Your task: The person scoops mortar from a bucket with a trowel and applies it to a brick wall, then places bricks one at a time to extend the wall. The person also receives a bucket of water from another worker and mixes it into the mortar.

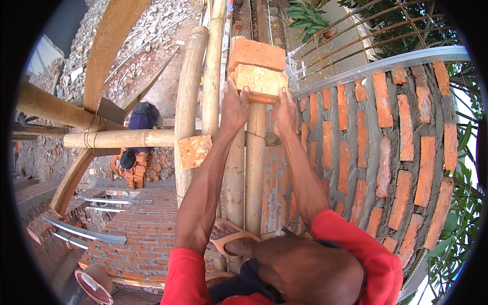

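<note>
Both arms reach forward to a small stack of bricks above the bamboo poles. My left hand (235, 108) grips its left side, thumb on the near face. My right hand (284, 114) closes on the right end. Nearest me is a pale, yellowish-faced brick (262, 80), with the edge of another orange brick under it. Against its far side lies an orange brick (257, 55). How the bricks rest on what is below them is hidden. Left of my left forearm, a loose brick piece (194, 151) lies on the bamboo.
Upright bamboo poles (255, 173) and a crosswise bamboo pole (122, 139) form scaffolding. A brick wall (363, 137) with grey mortar stands at right, beside a metal straightedge (386, 66). Below left, a person (142, 119) bends by a brick pile (136, 170). A bucket (95, 284) sits lower left.
</note>
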A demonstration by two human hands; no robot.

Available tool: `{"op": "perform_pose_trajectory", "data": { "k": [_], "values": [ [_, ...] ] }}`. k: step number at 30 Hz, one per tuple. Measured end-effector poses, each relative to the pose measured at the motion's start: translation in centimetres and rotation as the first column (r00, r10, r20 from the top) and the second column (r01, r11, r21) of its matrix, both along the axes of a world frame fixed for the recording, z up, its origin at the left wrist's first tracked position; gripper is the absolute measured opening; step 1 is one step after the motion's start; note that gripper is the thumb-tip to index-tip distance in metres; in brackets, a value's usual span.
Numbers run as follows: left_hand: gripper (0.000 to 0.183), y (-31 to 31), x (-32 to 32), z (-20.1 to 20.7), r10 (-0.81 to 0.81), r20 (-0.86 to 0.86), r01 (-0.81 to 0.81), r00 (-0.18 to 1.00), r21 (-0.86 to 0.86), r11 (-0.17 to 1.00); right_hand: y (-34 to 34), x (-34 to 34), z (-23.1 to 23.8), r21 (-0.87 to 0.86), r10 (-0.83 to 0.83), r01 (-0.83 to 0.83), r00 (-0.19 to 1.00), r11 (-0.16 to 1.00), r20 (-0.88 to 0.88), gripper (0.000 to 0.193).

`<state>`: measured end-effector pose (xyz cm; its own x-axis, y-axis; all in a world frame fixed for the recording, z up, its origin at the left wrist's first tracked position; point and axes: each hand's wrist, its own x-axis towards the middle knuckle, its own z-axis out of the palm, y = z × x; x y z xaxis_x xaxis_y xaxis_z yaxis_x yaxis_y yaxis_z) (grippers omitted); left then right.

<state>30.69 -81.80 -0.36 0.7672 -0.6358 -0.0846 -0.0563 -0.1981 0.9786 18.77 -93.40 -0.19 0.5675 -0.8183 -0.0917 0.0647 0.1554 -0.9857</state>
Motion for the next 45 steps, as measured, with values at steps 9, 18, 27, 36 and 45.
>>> {"op": "perform_pose_trajectory", "data": {
  "k": [9,18,27,36,45],
  "values": [
    [0.070,2.3,2.1,2.0,-0.044,-0.093,0.035,0.995,-0.096,0.995,-0.3,-0.2,0.7,-0.038,0.039,-0.048,0.974,0.998,-0.221,0.068],
    [0.058,35.5,10.8,3.1,0.353,0.085,-0.317,0.932,-0.285,0.905,11.5,-6.9,1.8,-0.084,-0.028,-0.030,0.789,0.996,-0.613,0.080],
    [0.039,57.5,0.9,-13.8,0.970,-0.243,-0.917,-0.011,0.388,0.087,17.1,-8.7,-3.5,-0.235,-0.109,-0.121,0.627,0.964,-0.771,0.082],
    [0.058,50.6,-7.8,-23.2,0.536,-0.717,-0.823,-0.446,0.564,0.068,17.5,-7.9,-2.7,-0.301,-0.183,-0.188,0.471,0.935,-0.863,0.093],
    [0.048,47.3,-4.6,-18.7,0.655,-0.666,-0.828,-0.356,0.550,0.108,19.4,-7.4,-1.3,-0.254,-0.178,-0.124,0.433,0.959,-0.883,0.108]
  ]
}}
